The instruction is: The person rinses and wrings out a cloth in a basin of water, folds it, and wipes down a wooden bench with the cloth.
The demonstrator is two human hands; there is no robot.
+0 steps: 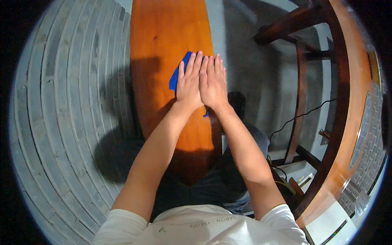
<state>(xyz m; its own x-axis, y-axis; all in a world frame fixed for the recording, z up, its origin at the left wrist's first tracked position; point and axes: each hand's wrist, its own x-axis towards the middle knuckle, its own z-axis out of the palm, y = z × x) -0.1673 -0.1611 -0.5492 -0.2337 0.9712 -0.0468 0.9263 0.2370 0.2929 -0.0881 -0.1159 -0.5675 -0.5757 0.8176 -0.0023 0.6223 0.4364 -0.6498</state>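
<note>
So both hands are flat, palm down, on a blue cloth (178, 75) that's lying on a long, narrow orange-brown wooden counter (163, 32). The left hand (188, 83) and right hand (212, 83) sit side by side and touching, with the index-finger edges pressed together. The fingers (195, 65) are stretched out straight and held close together, pointing away from the body, so neither hand is gripping anything, they're just pressing down on the cloth. Most of the cloth is hidden under the hands: a blue piece pokes out to the left of the left hand, and a tiny blue corner shows near the right wrist. The cloth sits roughly in the middle of the counter's length and toward its right edge. Both bare forearms come up from the lower edge, out of short white sleeves (122, 222). A grey brick wall (69, 102) runs right along the counter's left side, with the arms' shadow falling across it. Over on the right there's a dark wooden frame (300, 102) with crossbars, well apart from the hands, and a thin black cable (302, 114) trails over the pale floor (261, 73) beside it.
</note>
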